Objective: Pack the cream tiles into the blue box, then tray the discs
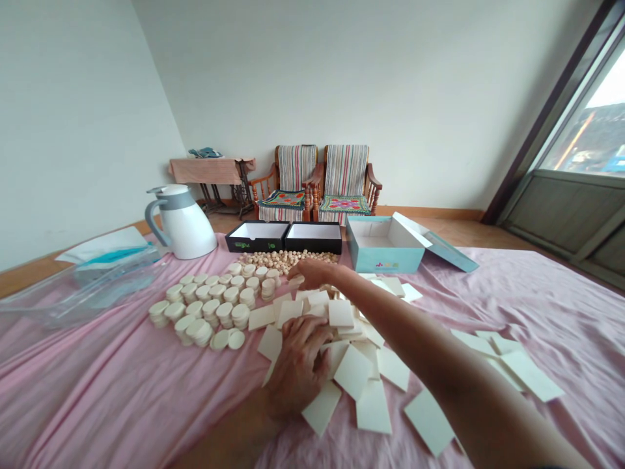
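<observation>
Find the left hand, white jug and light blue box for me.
Left hand (pixel 299 362): head view, back of the hand.
White jug (pixel 189 229): head view, its body.
Light blue box (pixel 367 256): head view, front wall.

head camera looks forward, down over hands (pixel 299 361).

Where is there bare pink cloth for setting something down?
The pink cloth is bare in front of the disc stacks, left of the left hand, and between the blue lid and the squares at far right. Crowded: loose squares around the left hand, small pieces by the right hand.
</observation>
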`<state>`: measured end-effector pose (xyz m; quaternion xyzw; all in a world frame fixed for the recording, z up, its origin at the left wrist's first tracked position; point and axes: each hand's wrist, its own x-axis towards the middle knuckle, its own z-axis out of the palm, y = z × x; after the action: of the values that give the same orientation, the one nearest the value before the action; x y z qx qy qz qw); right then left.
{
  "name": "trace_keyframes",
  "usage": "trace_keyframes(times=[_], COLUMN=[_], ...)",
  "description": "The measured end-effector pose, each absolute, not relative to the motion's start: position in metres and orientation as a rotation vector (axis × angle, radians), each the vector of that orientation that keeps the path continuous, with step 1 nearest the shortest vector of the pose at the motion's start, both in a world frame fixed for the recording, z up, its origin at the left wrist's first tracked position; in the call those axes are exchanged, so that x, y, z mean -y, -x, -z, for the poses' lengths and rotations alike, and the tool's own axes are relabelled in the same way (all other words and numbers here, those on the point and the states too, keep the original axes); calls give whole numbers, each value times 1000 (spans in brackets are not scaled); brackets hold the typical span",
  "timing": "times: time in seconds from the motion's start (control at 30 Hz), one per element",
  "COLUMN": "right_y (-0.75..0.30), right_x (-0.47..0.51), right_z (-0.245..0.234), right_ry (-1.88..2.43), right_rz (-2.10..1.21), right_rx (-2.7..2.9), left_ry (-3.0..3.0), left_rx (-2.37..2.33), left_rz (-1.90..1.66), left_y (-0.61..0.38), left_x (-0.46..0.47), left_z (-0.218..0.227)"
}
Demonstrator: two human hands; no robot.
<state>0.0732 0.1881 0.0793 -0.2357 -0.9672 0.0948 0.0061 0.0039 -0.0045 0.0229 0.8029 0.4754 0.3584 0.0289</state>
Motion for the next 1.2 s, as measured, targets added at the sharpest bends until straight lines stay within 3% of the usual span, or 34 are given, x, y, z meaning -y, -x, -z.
trace_keyframes(times=[0.3, 0.5, 0.73, 0.87, 1.2], right_y=[-92, -182, -317, -356, -362], right_x=[-180, -146, -116, -98, -59], right_z=[-89, -110, -106, -92, -67], right_ry=[783, 880, 1678, 1956, 1713], right_rz=[-404, -379, -364, -517, -712], right_rx=[2944, 2636, 2696, 2813, 2806], left_ry=[-2501, -2554, -2627, -2670, -2731], left_rx=[-1470, -1475, -1473, -1483, -1494], left_rz=[-1101, -1093, -1090, -1083, -1096], left_y=[-3, -4, -5, -4, -4], left_x=[5, 3, -2, -3, -5], left_z=[-22, -19, -19, -16, -16])
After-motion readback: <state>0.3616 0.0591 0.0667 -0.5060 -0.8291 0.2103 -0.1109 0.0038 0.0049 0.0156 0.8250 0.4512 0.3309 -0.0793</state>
